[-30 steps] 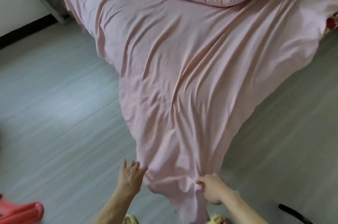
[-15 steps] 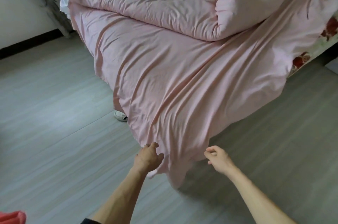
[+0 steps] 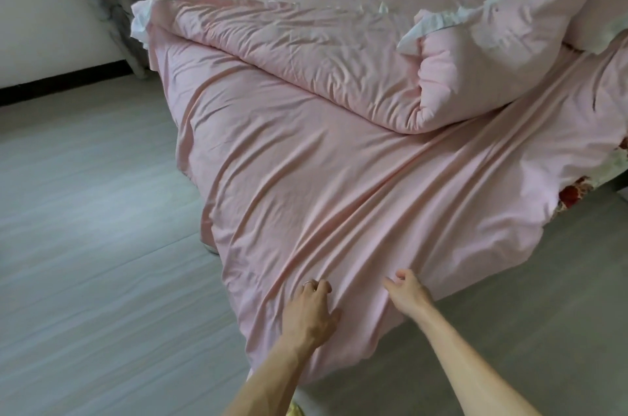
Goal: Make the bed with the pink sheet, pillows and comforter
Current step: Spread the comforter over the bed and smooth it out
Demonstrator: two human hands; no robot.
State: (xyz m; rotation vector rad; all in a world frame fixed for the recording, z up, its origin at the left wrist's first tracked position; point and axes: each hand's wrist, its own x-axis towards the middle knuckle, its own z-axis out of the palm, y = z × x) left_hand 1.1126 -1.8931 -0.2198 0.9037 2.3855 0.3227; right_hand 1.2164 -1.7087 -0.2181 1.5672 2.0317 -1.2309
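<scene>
Bed (image 3: 577,190) — sheet (image 3: 339,177) draped; both hands (image 3: 311,308) (image 3: 409,293) touching

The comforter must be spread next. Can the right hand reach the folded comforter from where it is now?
Probably not. Nothing blocks the way, but the right hand is at the near corner of the sheet, and the comforter lies far off across it.

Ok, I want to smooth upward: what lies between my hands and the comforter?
Only wrinkled pink sheet, creased diagonally, lies between the left hand, the right hand and the folded comforter; nothing else rests there in the head view.
</scene>
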